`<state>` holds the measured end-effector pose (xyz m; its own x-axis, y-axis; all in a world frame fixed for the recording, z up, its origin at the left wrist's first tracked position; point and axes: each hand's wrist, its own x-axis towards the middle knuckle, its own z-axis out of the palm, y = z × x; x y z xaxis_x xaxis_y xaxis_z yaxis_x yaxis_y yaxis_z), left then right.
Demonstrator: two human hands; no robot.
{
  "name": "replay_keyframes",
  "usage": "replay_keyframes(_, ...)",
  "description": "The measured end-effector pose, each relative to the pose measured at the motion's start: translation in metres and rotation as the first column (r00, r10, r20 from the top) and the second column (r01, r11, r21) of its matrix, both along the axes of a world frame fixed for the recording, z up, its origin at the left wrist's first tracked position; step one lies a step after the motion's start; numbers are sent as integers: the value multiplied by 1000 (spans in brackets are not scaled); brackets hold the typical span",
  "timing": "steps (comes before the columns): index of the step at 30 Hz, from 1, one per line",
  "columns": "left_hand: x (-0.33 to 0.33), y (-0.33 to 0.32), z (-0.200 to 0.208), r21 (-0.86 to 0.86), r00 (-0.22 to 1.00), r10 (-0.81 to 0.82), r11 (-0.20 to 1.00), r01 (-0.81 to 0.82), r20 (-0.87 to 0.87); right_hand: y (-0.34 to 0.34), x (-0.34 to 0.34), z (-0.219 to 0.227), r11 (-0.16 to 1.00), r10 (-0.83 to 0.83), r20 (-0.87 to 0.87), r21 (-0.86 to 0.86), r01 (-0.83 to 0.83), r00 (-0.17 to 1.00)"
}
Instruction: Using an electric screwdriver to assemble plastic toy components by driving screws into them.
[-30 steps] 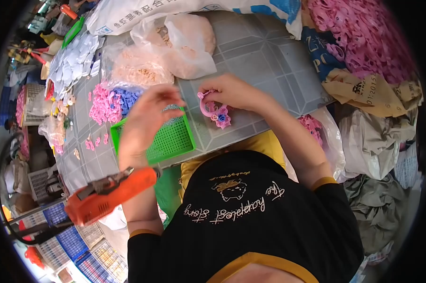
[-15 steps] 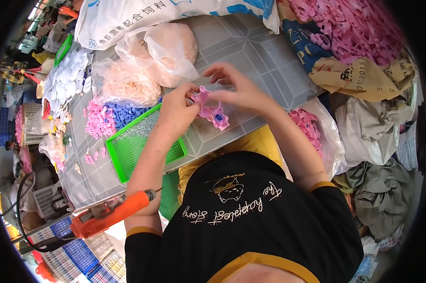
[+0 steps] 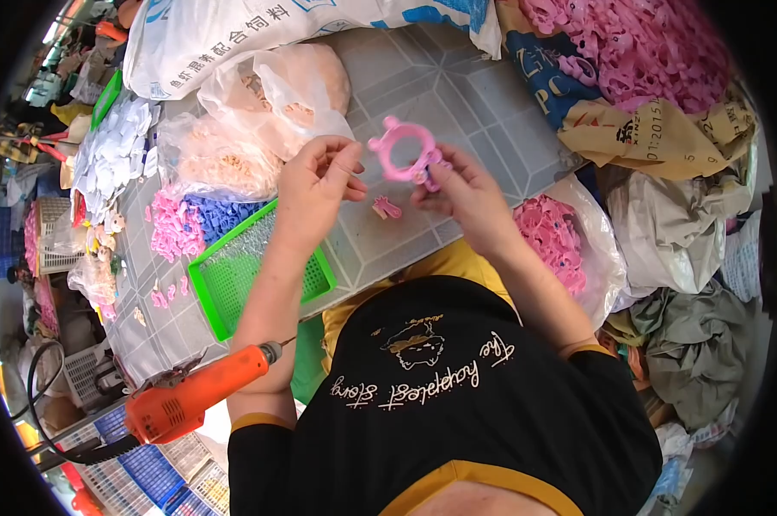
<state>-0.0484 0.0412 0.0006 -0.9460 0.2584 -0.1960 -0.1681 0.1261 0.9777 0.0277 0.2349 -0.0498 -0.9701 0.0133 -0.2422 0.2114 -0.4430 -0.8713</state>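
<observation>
My right hand (image 3: pixel 461 193) grips a pink plastic ring-shaped frame (image 3: pixel 405 150) with small rounded knobs at its rim. A dark blue bit shows on the frame beside my fingers. My left hand (image 3: pixel 315 185) is apart from it, to the left, with thumb and fingers curled together; whether something tiny is between them I cannot make out. Between the hands, a small pink piece (image 3: pixel 386 207) lies on the grey tabletop (image 3: pixel 367 245). Below my left hand, a green plastic basket (image 3: pixel 208 301) holds many small shiny metal bits, partly covered by my left forearm.
Piles of small pink parts (image 3: pixel 175 225) and blue parts (image 3: pixel 221 215) lie behind the basket, near clear bags of peach-coloured parts (image 3: pixel 225 159). An orange power drill (image 3: pixel 199 391) juts in at lower left. Pink frames fill a paper sack (image 3: pixel 629 142) and a clear bag (image 3: pixel 608 258) at right.
My hands have moved apart. The pink frame, earlier between both hands, is now raised in my right hand alone. A small pink piece now shows on the table between them.
</observation>
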Motion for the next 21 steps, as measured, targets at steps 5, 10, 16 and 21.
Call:
replay_keyframes(5, 2, -13, -21, -517, 869, -472, 787, 337, -151, 23, -3, 3, 997, -78, 37, -20, 79, 996)
replay_keyframes(10, 6, -10, -27, -661, 701, -670, 644, 384, -245, 25, 2, 0, 994, -25, 58, -103, 31, 998)
replay_keyframes(16, 5, -9, -20, -674, 727, -638, 656, 339, -255, 21, 2, -3, 968, 16, 68, -252, 2, 998)
replay_keyframes(21, 3, -14, -18, -665, 747, -590, 694, 277, -305, 20, -2, -4, 943, 20, 40, -333, -5, 999)
